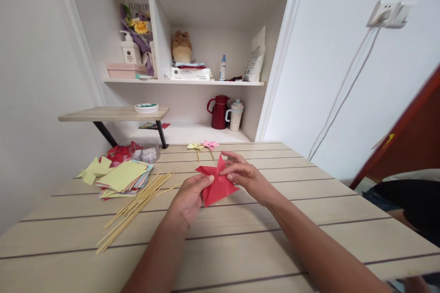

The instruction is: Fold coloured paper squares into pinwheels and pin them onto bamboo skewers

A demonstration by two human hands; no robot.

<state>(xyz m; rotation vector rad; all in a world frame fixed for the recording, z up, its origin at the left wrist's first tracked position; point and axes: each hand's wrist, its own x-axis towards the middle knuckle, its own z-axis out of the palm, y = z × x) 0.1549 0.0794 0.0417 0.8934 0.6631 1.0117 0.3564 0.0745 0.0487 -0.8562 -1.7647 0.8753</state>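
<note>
A red paper pinwheel (220, 189) with folded, pointed blades is held up over the table between both hands. My left hand (192, 192) grips its left side, thumb on top of the paper and the other fingers beneath. On the opposite side, my right hand (244, 176) has thumb and fingers closed in on the pinwheel near its middle. Whether something small sits between those right fingertips cannot be made out. Beyond the hands lie a yellow pinwheel (195, 146) and a pink pinwheel (210, 144), each on a stick.
Thin wooden sticks (137, 208) lie left of my hands. Behind them are stacked coloured paper sheets (125, 176), a yellow cut paper (94, 170), red paper pieces (120, 152) and a clear plastic box (147, 152). A small raised stand (110, 113) rises at the back left.
</note>
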